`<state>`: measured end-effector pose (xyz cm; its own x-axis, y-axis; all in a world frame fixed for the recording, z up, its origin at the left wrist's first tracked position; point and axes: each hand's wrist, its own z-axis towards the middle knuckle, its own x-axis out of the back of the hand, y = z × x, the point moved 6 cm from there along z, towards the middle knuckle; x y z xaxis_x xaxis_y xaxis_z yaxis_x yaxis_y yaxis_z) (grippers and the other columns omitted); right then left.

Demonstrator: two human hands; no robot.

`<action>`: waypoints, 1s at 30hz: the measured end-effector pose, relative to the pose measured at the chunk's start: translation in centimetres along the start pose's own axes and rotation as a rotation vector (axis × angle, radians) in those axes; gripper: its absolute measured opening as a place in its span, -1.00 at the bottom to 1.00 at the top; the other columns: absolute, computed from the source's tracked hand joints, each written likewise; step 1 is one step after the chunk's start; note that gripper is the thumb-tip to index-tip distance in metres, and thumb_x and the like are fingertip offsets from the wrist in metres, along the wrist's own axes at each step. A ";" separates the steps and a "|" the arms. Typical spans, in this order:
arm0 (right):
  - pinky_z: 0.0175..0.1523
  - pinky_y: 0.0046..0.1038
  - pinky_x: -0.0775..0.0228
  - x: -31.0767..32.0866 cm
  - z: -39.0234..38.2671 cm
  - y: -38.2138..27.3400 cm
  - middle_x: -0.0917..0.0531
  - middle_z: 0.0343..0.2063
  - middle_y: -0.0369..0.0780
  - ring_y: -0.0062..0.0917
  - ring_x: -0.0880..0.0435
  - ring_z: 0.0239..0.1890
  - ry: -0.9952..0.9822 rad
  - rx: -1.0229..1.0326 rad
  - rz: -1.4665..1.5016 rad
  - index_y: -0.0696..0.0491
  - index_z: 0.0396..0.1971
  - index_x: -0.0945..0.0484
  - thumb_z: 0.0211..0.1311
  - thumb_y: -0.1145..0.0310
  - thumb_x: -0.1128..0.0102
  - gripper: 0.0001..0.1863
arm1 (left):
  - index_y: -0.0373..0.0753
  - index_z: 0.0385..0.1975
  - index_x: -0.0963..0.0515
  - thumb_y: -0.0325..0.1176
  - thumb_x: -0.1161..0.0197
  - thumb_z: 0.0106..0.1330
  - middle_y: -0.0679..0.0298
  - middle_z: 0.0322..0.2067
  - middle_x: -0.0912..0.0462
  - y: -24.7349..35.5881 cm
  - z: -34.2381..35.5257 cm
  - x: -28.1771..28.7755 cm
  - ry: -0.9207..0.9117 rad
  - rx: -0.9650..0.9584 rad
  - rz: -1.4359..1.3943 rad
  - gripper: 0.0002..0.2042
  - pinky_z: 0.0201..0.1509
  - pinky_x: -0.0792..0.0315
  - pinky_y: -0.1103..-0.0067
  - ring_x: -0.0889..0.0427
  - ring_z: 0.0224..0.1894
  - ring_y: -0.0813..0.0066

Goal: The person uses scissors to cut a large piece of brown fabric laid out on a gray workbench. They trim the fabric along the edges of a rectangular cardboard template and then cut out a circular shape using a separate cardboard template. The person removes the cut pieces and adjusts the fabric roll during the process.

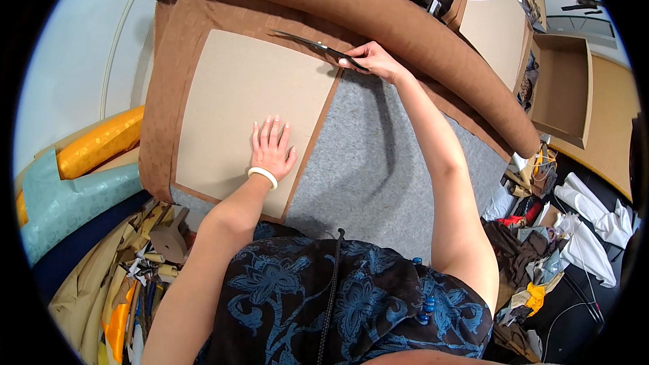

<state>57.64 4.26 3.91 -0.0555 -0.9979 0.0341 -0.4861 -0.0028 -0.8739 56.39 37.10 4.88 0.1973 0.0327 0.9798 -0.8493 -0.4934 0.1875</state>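
Note:
A beige cardboard panel [253, 94] lies on brown patterned fabric [172, 67] spread over a grey felt table top [378, 162]. My left hand [272, 149] presses flat on the panel's near right part, fingers apart, a white bangle on the wrist. My right hand [370, 61] grips long dark scissors [307, 42] at the panel's far right corner; the blades point left along the panel's far edge over the fabric.
A thick roll of the brown fabric [351, 10] runs across the far side. An open cardboard box [561, 88] stands at right. Rolled yellow and pale blue fabrics [81, 162] lie at left. Scraps, small tools and cloth pile up at lower left and lower right.

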 end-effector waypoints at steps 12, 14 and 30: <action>-0.53 -0.63 -0.03 -1.3 1.9 -1.0 -0.44 -0.71 -0.50 -0.82 -0.25 -0.64 -0.026 0.029 0.001 0.10 -0.29 -0.74 0.02 0.01 -0.47 -0.56 | -0.30 0.26 -0.28 -0.11 -0.08 0.24 -0.05 0.32 -0.12 0.5 0.3 0.3 0.002 -0.025 0.009 -0.39 0.44 0.21 -0.02 0.03 0.41 -0.03; -0.53 -0.63 -0.05 -2.1 2.5 -1.8 -0.46 -0.70 -0.50 -0.82 -0.26 -0.63 -0.036 0.037 0.004 0.11 -0.30 -0.74 0.02 0.02 -0.48 -0.56 | -0.30 0.25 -0.29 -0.12 -0.08 0.24 -0.05 0.31 -0.13 0.3 0.0 0.4 0.011 -0.026 0.003 -0.40 0.44 0.20 -0.03 0.02 0.41 -0.03; -0.53 -0.63 -0.07 -2.8 3.8 -3.2 -0.50 -0.68 -0.49 -0.83 -0.29 -0.63 -0.050 0.041 0.003 0.09 -0.30 -0.74 0.03 0.08 -0.48 -0.62 | -0.28 0.25 -0.28 -0.12 -0.10 0.22 -0.04 0.32 -0.11 0.1 0.0 0.2 0.019 -0.014 -0.032 -0.39 0.43 0.17 -0.03 0.02 0.40 -0.03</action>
<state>62.64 6.80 4.73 -0.0125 -0.9999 0.0077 -0.4498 -0.0012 -0.8931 56.38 37.02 5.09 0.2155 0.0647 0.9744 -0.8496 -0.4795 0.2197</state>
